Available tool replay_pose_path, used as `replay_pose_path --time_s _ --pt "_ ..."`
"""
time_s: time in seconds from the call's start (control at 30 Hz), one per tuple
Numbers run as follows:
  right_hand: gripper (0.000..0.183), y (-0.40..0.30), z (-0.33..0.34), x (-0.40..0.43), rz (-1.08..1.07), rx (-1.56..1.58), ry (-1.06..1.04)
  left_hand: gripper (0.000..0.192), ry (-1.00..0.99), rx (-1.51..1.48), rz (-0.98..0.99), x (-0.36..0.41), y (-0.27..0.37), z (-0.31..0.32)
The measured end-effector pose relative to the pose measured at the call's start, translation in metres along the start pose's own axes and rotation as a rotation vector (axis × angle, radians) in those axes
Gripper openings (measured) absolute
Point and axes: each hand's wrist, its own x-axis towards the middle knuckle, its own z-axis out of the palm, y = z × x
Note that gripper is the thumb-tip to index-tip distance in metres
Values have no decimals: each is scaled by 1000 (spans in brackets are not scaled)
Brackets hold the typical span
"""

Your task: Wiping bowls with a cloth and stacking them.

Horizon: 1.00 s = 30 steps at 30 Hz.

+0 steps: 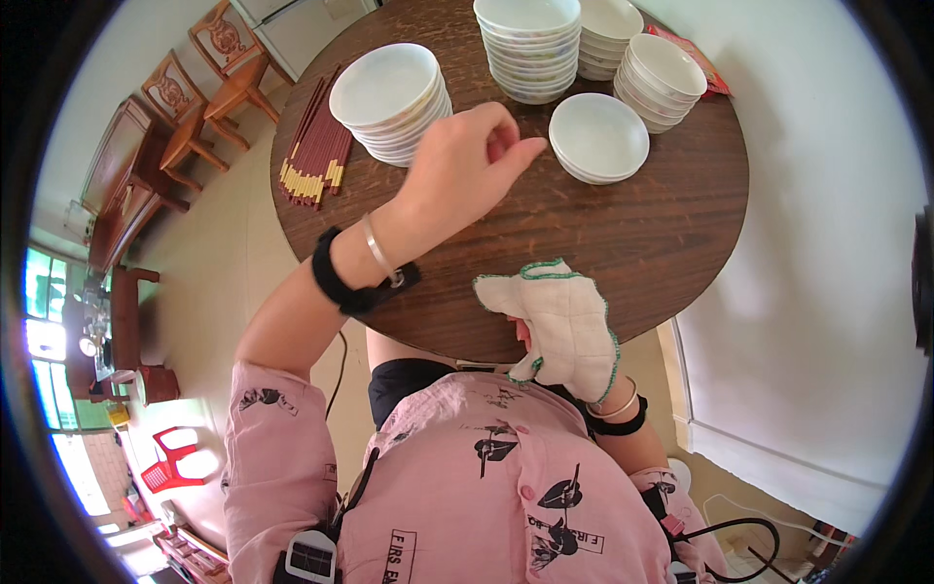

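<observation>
My left hand (pixel 467 164) is raised over the round wooden table (pixel 554 226), fingers curled, with nothing visible between thumb and fingertips. Left of it stands a tall stack of white bowls (pixel 387 87); a short stack of white bowls (pixel 600 137) lies just past its fingertips. My right hand (pixel 522 332), mostly hidden, is at the table's near edge under a white cloth with green stitched edging (pixel 569 328), which it holds. Dark red chopsticks with yellow ends (pixel 314 153) lie in a bundle at the table's left side.
Farther back stand a tall stack of patterned bowls (pixel 529 51) and stacks of white bowls (pixel 660 80) (pixel 609 29). Behind them lies a red packet (pixel 693 58). A pale wall (pixel 810 241) borders the right side. Wooden chairs (pixel 237 73) stand across the floor at left.
</observation>
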Motion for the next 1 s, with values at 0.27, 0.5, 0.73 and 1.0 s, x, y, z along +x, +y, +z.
replay_pose_path --time_s 0.27,0.5,0.73,1.0 --pt "62 0 9 -4 54 27 42 42 -329 -87 -286 50 -18 48" --pt "62 1 4 -2 45 4 16 22 -271 -193 -329 60 -34 61" --pt "57 -4 -6 6 -1 -61 0 20 -199 -370 -331 52 -11 45" --pt "51 -11 -7 -8 375 63 230 19 -99 -549 -318 3 17 0"
